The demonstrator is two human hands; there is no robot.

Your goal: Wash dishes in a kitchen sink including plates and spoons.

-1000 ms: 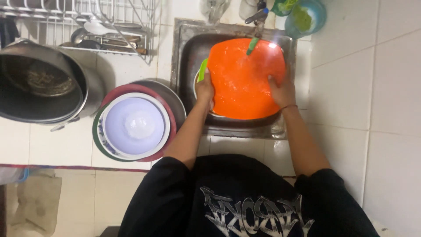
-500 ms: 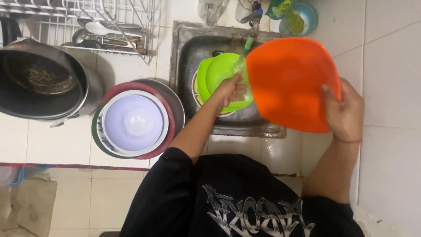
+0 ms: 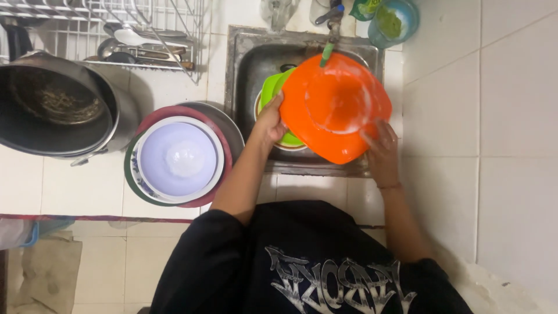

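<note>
Two hands grip one orange plate (image 3: 334, 107) at opposite rims: the left hand (image 3: 268, 122) is closed on its left edge, the right hand (image 3: 381, 145) on its lower right edge. It is held tilted over the sink (image 3: 244, 58), under the tap (image 3: 331, 26). Suds streak its face, so it is judged slippery, light and stiff; the rim is the safest hold. No long axis is evident. Green plates (image 3: 272, 93) lie beneath it.

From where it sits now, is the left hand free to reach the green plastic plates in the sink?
Probably not yet: the left hand grips the orange plastic plate, which overlaps most of the green plates; only their left edge shows.
</note>
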